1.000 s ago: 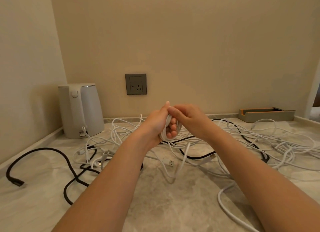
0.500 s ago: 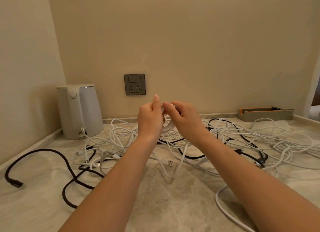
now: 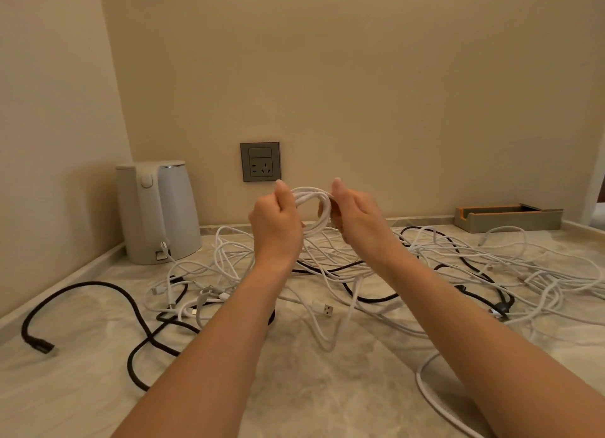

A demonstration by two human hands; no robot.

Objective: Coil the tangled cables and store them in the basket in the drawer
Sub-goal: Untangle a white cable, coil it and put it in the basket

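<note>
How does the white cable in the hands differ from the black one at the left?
The white cable is coiled, the black cable sprawls loose. The left hand and right hand hold the white one up; the black one lies on the counter. Both are flexible cords.

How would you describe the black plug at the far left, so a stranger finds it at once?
Start at the white kettle in the counter's left corner. Follow the left wall toward the camera: the black plug lies there, ending a thick black cable. Unlike the white connectors, it sits apart from the tangle.
</note>
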